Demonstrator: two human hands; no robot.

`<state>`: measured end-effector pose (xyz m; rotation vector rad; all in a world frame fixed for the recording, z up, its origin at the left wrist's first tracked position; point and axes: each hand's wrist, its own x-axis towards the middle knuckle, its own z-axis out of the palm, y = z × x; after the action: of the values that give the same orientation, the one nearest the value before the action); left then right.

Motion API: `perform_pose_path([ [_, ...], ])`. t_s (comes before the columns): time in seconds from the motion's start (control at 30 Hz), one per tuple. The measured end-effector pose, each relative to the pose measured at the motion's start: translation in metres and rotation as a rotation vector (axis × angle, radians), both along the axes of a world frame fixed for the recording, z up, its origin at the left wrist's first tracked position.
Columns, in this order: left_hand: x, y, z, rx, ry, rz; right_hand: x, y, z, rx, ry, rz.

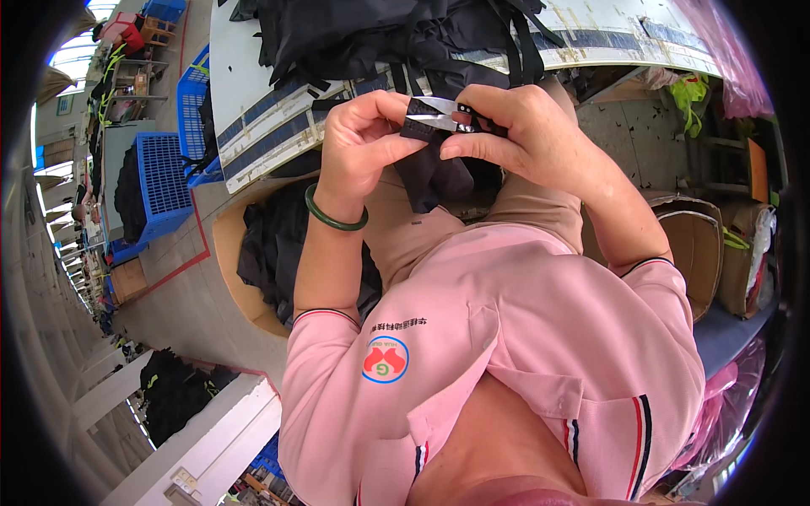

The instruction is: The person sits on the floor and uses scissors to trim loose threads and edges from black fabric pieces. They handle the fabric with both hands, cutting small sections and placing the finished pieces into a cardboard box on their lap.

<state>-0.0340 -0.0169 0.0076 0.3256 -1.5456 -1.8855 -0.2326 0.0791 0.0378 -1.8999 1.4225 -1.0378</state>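
My right hand (pixel 527 126) is closed around a small pair of thread snips (pixel 440 104) with silver blades and dark handles. The blades point left and lie over the end of a black fabric strip (pixel 422 181). Between thumb and fingers, my left hand (pixel 359 139) pinches that strip beside the blade tips. The strip hangs down from there over my lap. A green bangle (pixel 336 214) circles my left wrist. Just beyond both hands, a pile of black fabric pieces (pixel 363 38) with loose straps lies on the worn white table (pixel 240 84).
A cardboard box (pixel 226 244) of black fabric stands by my left leg. Farther left are blue plastic crates (pixel 164 173). Another cardboard box (pixel 692 244) stands at right, near a green bag (pixel 690 97) and pink plastic sheeting (pixel 730 59). The table's front edge is close to my hands.
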Motion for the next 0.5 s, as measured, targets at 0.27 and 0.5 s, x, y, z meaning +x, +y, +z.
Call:
perform_pose_path([
  [0.27,-0.003,-0.002,-0.002,-0.019,-0.013,-0.045,-0.003,0.002,-0.009,0.057,-0.081,-0.034],
  [0.5,-0.002,-0.006,0.001,-0.029,-0.076,-0.097,-0.011,0.005,-0.002,0.129,-0.066,0.011],
])
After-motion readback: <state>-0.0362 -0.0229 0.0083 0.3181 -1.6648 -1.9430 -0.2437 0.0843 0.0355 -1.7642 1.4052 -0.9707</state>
